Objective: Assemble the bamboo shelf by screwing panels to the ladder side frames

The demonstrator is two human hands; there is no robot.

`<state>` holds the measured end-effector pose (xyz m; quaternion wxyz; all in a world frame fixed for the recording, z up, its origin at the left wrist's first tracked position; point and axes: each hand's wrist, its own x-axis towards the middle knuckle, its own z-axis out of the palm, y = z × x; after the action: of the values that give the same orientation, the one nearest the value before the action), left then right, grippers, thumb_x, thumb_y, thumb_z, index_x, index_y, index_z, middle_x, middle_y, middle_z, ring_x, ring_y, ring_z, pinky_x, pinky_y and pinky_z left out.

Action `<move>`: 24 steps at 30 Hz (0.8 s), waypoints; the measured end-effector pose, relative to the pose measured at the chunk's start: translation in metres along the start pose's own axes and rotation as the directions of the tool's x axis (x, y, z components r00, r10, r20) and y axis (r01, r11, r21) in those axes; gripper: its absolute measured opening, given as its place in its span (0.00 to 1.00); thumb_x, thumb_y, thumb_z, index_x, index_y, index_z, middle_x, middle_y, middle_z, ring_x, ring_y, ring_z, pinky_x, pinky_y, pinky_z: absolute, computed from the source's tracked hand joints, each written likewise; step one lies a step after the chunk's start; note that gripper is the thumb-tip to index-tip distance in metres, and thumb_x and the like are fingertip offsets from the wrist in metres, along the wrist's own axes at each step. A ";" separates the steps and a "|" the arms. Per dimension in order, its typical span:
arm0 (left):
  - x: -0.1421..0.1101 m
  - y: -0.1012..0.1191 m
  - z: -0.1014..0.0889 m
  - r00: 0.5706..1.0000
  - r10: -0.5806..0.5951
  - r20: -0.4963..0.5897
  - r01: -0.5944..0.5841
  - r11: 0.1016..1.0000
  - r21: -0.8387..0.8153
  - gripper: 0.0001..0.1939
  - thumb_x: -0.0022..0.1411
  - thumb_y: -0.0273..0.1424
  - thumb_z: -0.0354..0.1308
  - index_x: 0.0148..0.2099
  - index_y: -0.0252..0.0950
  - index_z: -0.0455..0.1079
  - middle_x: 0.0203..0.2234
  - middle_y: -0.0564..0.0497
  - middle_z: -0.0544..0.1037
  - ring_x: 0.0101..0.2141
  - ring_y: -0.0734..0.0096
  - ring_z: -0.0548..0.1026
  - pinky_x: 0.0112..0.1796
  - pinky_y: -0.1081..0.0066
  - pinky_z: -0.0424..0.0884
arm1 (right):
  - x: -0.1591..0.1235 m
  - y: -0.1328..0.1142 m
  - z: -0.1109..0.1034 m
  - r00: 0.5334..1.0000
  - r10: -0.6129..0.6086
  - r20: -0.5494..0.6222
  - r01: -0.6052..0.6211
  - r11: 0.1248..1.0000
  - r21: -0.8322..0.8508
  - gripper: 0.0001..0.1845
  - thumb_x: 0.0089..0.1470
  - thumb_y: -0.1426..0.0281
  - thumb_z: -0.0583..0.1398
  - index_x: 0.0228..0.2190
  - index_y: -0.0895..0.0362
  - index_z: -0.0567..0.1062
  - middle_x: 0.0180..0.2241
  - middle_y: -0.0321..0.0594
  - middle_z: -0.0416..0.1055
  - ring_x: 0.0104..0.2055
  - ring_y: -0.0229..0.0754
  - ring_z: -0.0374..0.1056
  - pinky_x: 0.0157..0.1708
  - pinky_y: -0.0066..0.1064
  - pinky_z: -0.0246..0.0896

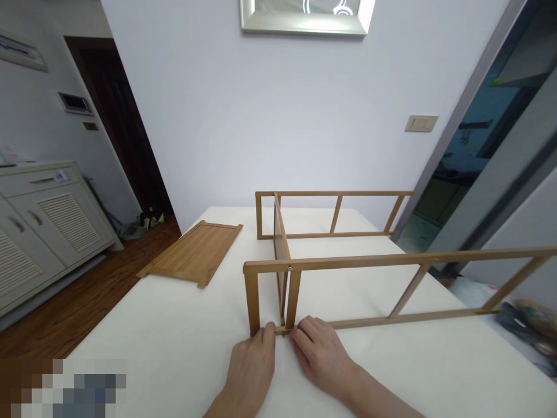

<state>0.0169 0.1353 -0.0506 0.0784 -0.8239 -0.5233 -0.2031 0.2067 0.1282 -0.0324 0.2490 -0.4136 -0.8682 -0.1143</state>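
Observation:
A wooden rack stands on its side, with a near side frame (361,263) and a far side frame (343,194) joined by a shelf panel (281,232) near their left ends. A small metal screw head (289,269) shows in the near frame's top rail, where the panel meets it. My left hand (256,360) is closed on the near frame's lower rail, by its left corner. Just right of the panel joint, my right hand (319,357) grips the same rail with curled fingers. Its fingertips are partly hidden.
The rack rests on a white table (174,342). A loose wooden shelf panel (191,252) lies flat to the left. Behind is a wall with a framed picture (304,26) and a switch (421,123). Bags (522,325) sit past the right edge; a cabinet (56,215) stands left.

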 end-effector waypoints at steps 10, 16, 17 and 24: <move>0.005 0.001 -0.001 0.999 0.013 0.045 -0.011 0.999 -0.033 0.07 0.68 0.26 0.52 0.46 0.38 0.68 0.29 0.54 0.80 0.25 0.68 0.79 0.23 0.73 0.67 | 0.005 0.001 0.000 0.994 0.091 -0.053 -0.088 0.995 0.057 0.08 0.62 0.76 0.54 0.30 0.56 0.69 0.28 0.39 0.65 0.31 0.41 0.58 0.31 0.34 0.50; 0.008 0.001 -0.005 0.997 0.001 0.084 0.006 0.997 -0.081 0.08 0.69 0.27 0.50 0.48 0.38 0.68 0.32 0.53 0.81 0.29 0.70 0.80 0.27 0.74 0.69 | 0.010 0.001 -0.005 0.975 0.221 -0.010 -0.217 0.965 0.149 0.03 0.58 0.72 0.58 0.32 0.55 0.66 0.34 0.41 0.66 0.36 0.44 0.60 0.36 0.37 0.54; 0.008 0.002 -0.005 0.996 -0.002 0.092 0.010 0.997 -0.083 0.08 0.69 0.27 0.50 0.47 0.38 0.69 0.32 0.53 0.81 0.29 0.71 0.80 0.27 0.74 0.69 | 0.011 0.001 -0.005 0.971 0.240 0.002 -0.238 0.958 0.161 0.04 0.58 0.71 0.58 0.33 0.55 0.66 0.34 0.41 0.67 0.36 0.45 0.60 0.37 0.37 0.55; 0.008 0.004 -0.004 0.996 0.017 0.088 -0.014 0.999 -0.038 0.08 0.69 0.28 0.51 0.47 0.38 0.70 0.31 0.53 0.80 0.27 0.70 0.79 0.26 0.74 0.68 | 0.010 0.004 0.001 0.963 0.260 0.075 -0.269 0.952 0.146 0.07 0.57 0.71 0.59 0.31 0.55 0.64 0.33 0.40 0.67 0.36 0.44 0.60 0.36 0.37 0.54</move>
<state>0.0224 0.1394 -0.0435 0.0414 -0.8373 -0.5161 -0.1756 0.2038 0.1380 -0.0279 0.2695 -0.5085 -0.8178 -0.0009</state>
